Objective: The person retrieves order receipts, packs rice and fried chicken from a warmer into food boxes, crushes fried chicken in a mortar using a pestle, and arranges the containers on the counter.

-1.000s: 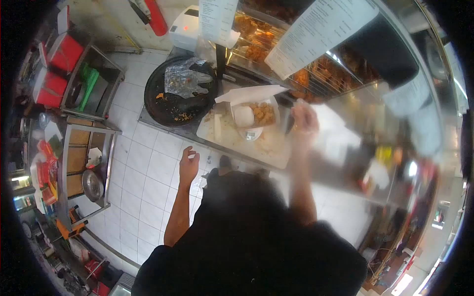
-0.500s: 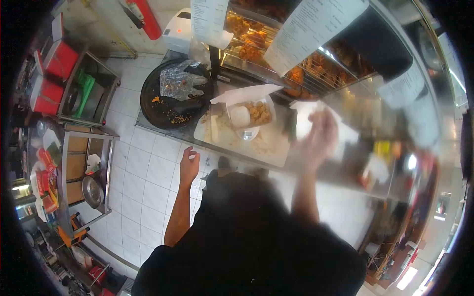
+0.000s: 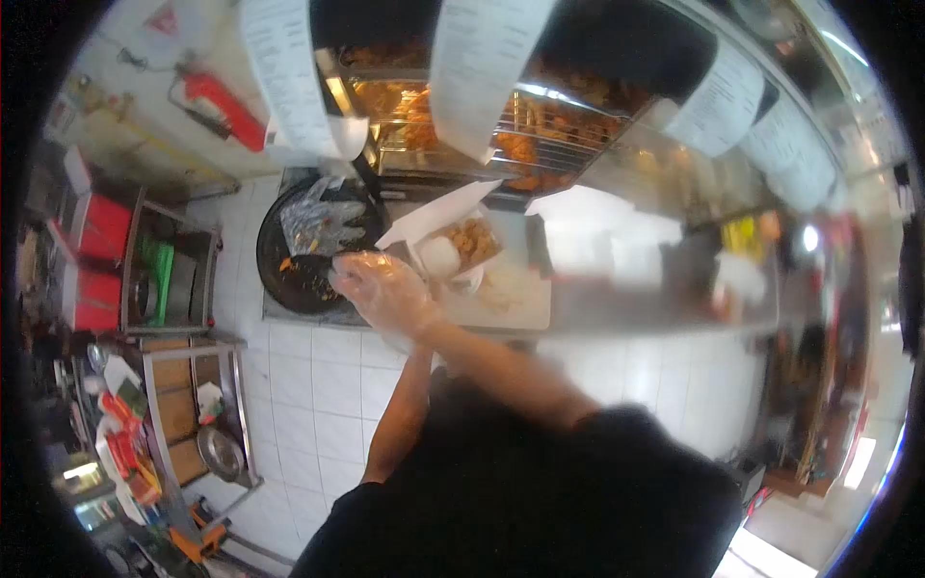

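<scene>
Pan (image 3: 277,279), round and black, sits on the worktop (image 3: 525,306) with a crumpled plastic glove (image 3: 323,231) and scattered crumbs in it. Just beside the pan, over its near edge, is the right hand (image 3: 390,292), inside a clear film glove (image 3: 409,313), fingers bent inward; whether its grip is apart, together or clamped on something, I cannot tell. The left hand (image 3: 397,342) is mostly hidden beneath it, close to the pan's near side, so its grip cannot be told either. To the right of the pan stands an open food box (image 3: 462,246) holding a white mound and browned pieces. Beyond the pan and to its right, a lit display case (image 3: 515,140) holds browned food behind hanging papers (image 3: 487,72).
</scene>
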A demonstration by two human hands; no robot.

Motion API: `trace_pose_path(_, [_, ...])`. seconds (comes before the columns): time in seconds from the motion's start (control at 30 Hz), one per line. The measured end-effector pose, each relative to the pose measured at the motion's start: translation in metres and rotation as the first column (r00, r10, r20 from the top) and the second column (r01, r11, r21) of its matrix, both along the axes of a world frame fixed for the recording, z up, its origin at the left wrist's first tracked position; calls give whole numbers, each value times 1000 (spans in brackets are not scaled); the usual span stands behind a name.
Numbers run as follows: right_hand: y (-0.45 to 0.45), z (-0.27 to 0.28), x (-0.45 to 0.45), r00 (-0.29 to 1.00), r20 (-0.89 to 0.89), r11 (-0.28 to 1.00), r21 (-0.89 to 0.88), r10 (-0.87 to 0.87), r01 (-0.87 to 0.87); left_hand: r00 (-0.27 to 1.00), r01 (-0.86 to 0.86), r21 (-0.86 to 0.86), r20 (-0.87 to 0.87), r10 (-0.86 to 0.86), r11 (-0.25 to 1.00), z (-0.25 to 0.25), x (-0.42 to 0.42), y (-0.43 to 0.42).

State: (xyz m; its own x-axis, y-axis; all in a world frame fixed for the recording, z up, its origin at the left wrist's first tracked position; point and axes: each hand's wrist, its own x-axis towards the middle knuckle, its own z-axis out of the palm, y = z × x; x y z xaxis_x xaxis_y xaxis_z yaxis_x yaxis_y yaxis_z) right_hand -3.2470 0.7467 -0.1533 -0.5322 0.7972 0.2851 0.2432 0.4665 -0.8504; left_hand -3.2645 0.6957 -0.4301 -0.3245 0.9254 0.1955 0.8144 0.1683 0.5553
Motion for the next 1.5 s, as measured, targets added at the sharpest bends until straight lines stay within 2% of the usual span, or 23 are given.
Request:
trace_pose_path(0.07, [-8, -6, 47, 969, 238, 829, 554, -70, -77, 993, -112, -56, 23, 113, 992, -12, -11, 22])
trace_pose_path(0.13, [-9, -26, 102, 951, 299, 988, -148, 75, -32, 983, -179, -101, 22, 182, 979, -32, -30, 47])
trace_pose_path(0.27, [-39, -68, 241, 978, 174, 937, -308, -116, 166, 988, -154, -65, -25, 153, 986, -25, -49, 62])
trace_pose_path(0.37, [-62, -88, 338, 856, 505, 924, -263, -114, 278, 991, -124, -66, -66, 119, 990, 20, -57, 40])
trace_pose_path(0.43, [-65, -117, 375, 850, 515, 901, -309, -110, 304, 988, -138, -46, 61, 141, 989, 72, -48, 17])
trace_pose_path(0.5, [-71, -97, 406, 894, 399, 815, -438, -202, 380, 987, 20, -32, -162, -25, 999, 74, -73, -13])
trace_pose_path(0.53, [-74, -89, 423, 889, 411, 819, -427, -203, 384, 1000, -19, -122, -19, 17, 992, 96, -69, -25])
trace_pose_path(0.6, [-81, -61, 444, 860, 405, 684, -533, -311, 498, 978, 179, 91, -129, -167, 980, 166, -32, -28])
trace_pose_path(0.63, [-85, -48, 459, 824, 389, 527, -637, -411, 563, 973, 186, -3, -137, -184, 983, 187, -13, -28])
trace_pose_path(0.7, [-106, -102, 506, 791, 459, 586, -533, -406, 610, 967, 219, -157, -95, -235, 963, 207, 36, -22])
trace_pose_path(0.77, [-124, -128, 543, 783, 506, 461, -633, -362, 622, 950, 307, -180, 106, -292, 934, 196, 100, -14])
trace_pose_path(0.8, [-153, -184, 568, 699, 632, 857, -105, -334, 505, 938, 324, -269, 213, -272, 907, 189, 142, -5])
trace_pose_path(0.83, [-167, -193, 583, 694, 632, 853, -96, -346, 513, 899, 387, -295, 333, -286, 874, 185, 194, 10])
trace_pose_path(0.9, [-193, -201, 605, 630, 489, 476, -412, -604, 777, 759, 538, -276, 569, -316, 796, 179, 297, 38])
trace_pose_path(1.0, [-215, -176, 634, 572, 548, 175, -611, -611, 772, 803, 515, -170, 439, -404, 840, 122, 437, 79])
trace_pose_path(1.03, [-247, -219, 646, 512, 585, 375, -349, -629, 859, 820, 471, -172, 447, -357, 866, 103, 481, 93])
trace_pose_path(1.07, [-267, -221, 656, 474, 612, 390, -277, -633, 878, 822, 505, -191, 404, -402, 842, 84, 518, 110])
trace_pose_path(1.1, [-272, -209, 659, 432, 661, 138, -449, -614, 883, 818, 539, -208, 361, -448, 816, 60, 553, 124])
trace_pose_path(1.17, [-278, -203, 671, 424, 624, -72, -611, -656, 788, 795, 548, -43, 338, -504, 836, 8, 611, 141])
trace_pose_path(1.23, [-274, -224, 694, 403, 548, -55, -639, -733, 767, 690, 646, -207, 571, -445, 735, 53, 641, 154])
trace_pose_path(1.3, [-240, -250, 728, 359, 401, 46, -612, -843, 790, 672, 600, -146, 626, -396, 786, 37, 672, 155])
trace_pose_path(1.4, [-125, -253, 791, 320, 541, 254, -195, -778, 947, 682, 638, -98, 534, -501, 764, 39, 695, 160])
trace_pose_path(1.5, [-20, -266, 863, 68, 125, -42, -716, -990, 697, 736, 584, -160, 517, -436, 796, 33, 694, 168])
